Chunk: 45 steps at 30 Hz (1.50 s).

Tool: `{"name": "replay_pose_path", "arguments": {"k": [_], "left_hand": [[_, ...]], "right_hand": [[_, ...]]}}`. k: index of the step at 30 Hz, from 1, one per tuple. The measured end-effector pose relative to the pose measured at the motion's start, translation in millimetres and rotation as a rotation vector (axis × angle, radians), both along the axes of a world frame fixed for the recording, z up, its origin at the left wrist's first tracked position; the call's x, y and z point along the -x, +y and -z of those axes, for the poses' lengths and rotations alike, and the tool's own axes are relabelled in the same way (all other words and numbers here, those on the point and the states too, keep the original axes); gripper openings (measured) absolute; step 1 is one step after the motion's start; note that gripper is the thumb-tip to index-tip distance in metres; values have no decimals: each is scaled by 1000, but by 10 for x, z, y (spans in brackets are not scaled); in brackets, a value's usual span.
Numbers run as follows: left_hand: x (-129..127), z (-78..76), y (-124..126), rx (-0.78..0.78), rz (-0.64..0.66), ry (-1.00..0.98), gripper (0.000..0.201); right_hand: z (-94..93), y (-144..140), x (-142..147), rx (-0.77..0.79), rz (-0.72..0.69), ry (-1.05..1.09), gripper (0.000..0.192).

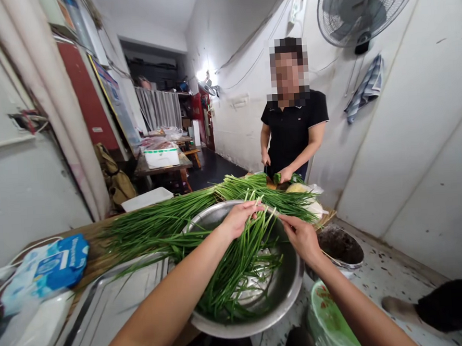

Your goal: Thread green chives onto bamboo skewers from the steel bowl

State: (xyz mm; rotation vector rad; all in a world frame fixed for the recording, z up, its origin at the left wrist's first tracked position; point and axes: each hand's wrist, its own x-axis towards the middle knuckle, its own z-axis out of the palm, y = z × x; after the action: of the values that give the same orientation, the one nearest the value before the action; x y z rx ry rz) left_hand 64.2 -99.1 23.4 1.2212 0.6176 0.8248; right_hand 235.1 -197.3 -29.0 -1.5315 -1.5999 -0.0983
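Observation:
My left hand (239, 218) pinches the pale end of a green chive stalk above a large metal bowl (289, 289). Opposite it, my right hand (300, 235) grips the same stalk end, the two hands almost touching. A bunch of chives (236, 266) lies in the bowl with its tips fanned toward my hands. More chives (159, 224) lie in a long heap across the wooden table (91, 260) behind the bowl.
A person in a black shirt (294, 130) stands at the table's far end, hands on greens. A metal tray (106, 311) and a blue tissue pack (52, 265) lie at left. A bucket (339, 247) and green bin (328, 318) sit on the floor at right.

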Motion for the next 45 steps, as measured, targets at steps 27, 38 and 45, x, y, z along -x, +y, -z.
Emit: {"name": "replay_pose_path", "arguments": {"k": [27,38,45], "left_hand": [[-27,25,-95,139,30,-61,26],[33,-72,-233,71,-14,-41,28],[23,-84,-477,31,16,86,19]], "right_hand": [[-134,-143,73,24,5,-4,32],[-207,-255,112,-3,-39,-10,31],[-235,-279,292,-33,-85,89,31]]}}
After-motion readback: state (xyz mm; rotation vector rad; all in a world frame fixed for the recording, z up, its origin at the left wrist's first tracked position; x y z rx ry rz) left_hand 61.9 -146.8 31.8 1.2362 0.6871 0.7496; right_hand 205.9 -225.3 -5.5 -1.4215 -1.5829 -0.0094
